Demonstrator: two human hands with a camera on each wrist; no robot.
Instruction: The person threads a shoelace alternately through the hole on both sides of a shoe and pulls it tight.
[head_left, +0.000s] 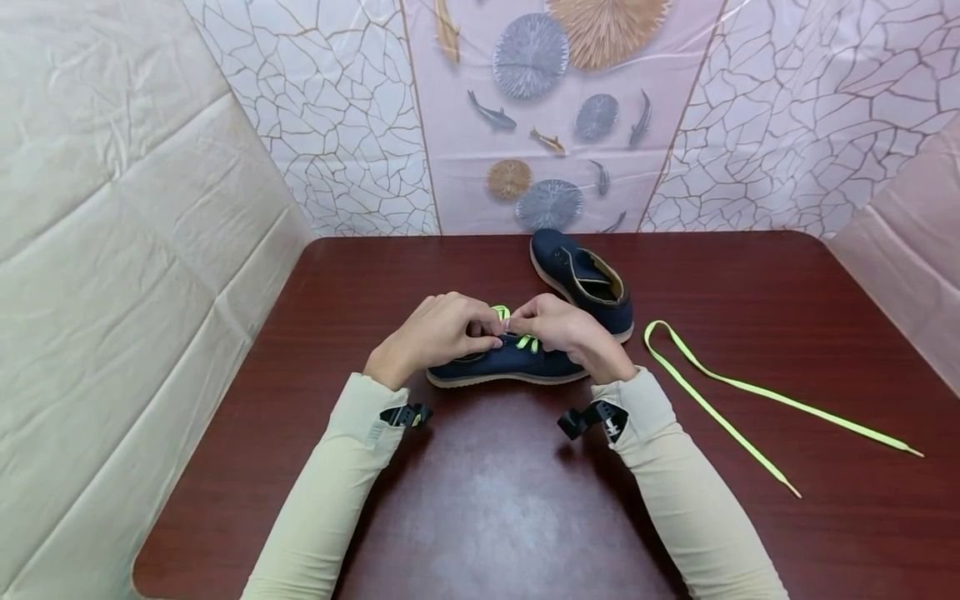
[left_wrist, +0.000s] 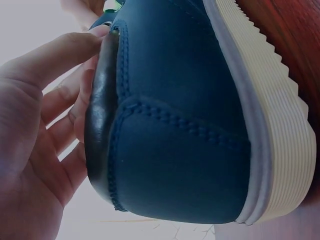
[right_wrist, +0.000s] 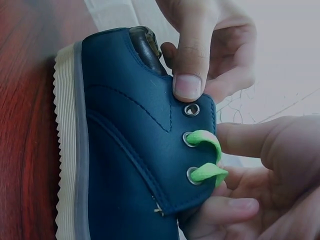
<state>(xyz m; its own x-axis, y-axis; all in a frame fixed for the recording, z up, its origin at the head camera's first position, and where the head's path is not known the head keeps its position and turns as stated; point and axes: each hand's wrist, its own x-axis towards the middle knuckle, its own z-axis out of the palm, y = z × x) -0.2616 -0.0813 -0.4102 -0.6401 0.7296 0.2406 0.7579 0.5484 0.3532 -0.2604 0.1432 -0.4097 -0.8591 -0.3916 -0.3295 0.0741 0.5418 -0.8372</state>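
A dark blue shoe (head_left: 495,363) lies on the table, toe to the right. My left hand (head_left: 447,327) pinches its eyelet flap, with the thumb (right_wrist: 189,86) pressed just by the bare top eyelet (right_wrist: 191,109). A neon green shoelace (right_wrist: 204,174) passes through the two eyelets below. My right hand (head_left: 561,327) is at the lacing, thumb and fingers drawn together on the lace at the flap's inner edge; the flap hides its fingertips in the right wrist view. In the left wrist view the shoe's heel (left_wrist: 180,165) shows beside the left palm.
A second blue shoe (head_left: 558,260), with no lace in its visible eyelets, stands behind at the right. Another neon green shoelace (head_left: 735,385) lies folded on the red-brown table (head_left: 480,500) to the right. Patterned cloth (head_left: 360,125) hangs at the table's far edge.
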